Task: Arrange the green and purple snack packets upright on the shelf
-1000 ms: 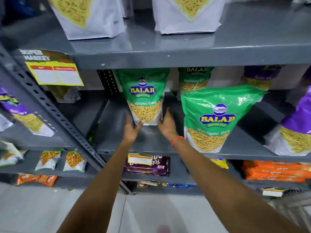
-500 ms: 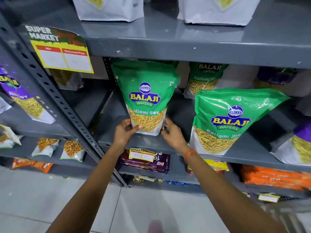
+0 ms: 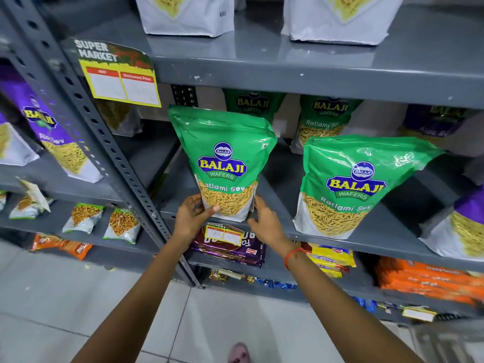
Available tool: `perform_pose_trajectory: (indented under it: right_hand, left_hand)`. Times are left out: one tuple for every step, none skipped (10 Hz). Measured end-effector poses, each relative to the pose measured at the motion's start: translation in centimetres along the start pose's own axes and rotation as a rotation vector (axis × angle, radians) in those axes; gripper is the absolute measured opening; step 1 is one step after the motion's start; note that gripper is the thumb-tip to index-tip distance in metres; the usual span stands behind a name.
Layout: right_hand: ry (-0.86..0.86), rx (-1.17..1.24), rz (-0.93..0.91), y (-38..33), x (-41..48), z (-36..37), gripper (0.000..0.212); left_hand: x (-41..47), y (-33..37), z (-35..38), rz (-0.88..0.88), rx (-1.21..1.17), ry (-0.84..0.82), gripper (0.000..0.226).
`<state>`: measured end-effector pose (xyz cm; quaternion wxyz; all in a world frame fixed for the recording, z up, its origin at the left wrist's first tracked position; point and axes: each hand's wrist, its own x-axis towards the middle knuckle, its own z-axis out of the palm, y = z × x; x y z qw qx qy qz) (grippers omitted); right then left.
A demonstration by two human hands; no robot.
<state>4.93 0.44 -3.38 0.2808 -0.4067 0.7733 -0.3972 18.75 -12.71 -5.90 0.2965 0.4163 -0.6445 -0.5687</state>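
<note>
At the front edge of the grey metal middle shelf (image 3: 366, 244), a glossy green Balaji Ratlami Sev snack packet with a white base (image 3: 225, 163) stood upright, its bottom resting on the shelf lip. Both hands were at its lower corners. The left hand (image 3: 192, 214) gripped the bottom-left corner: thumb laid across the front of the white base, pointing right, the other fingers curled behind the pack and hidden. The right hand (image 3: 264, 221) met the bottom-right corner, fingers loosely spread and slightly bent, fingertips touching the packet's side edge; whether the thumb pressed on the pack could not be told. An orange thread band (image 3: 293, 255) circled the right wrist.

Just to the right, apart from the held pack, a second green Balaji packet of the same kind (image 3: 358, 184) stood upright at the shelf front, its top leaning a little to the right. Behind these, near the back of the shelf, two more green packets (image 3: 324, 119) stood in shadow, with a purple Aloo Sev packet (image 3: 432, 121) deeper to the right. A purple and white packet (image 3: 468, 226) sat at the far right edge, partly cut off. On the neighbouring left bay, another purple Balaji packet (image 3: 52, 137) leaned. A yellow supermarket price tag (image 3: 123, 79) hung from the upper shelf edge.
</note>
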Motion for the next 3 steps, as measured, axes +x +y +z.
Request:
perform_pose_trajectory:
  right_hand:
    - [-0.063,-0.073,0.027,-0.6,-0.2,-0.5,0.063]
    - [-0.101,-0.137,0.015,-0.9,-0.8,-1.3,0.062]
    - [-0.129,-0.239,-0.032,-1.2,-1.5,-3.1,0.053]
  left_hand:
    - [-0.4,0.3,0.1,-0.041,0.001,0.004,0.053]
    - [-2.0,1.1,0.9,-0.101,0.115,-0.003,0.036]
    - [-4.4,2.6,2.6,-0.100,0.305,0.166,0.043]
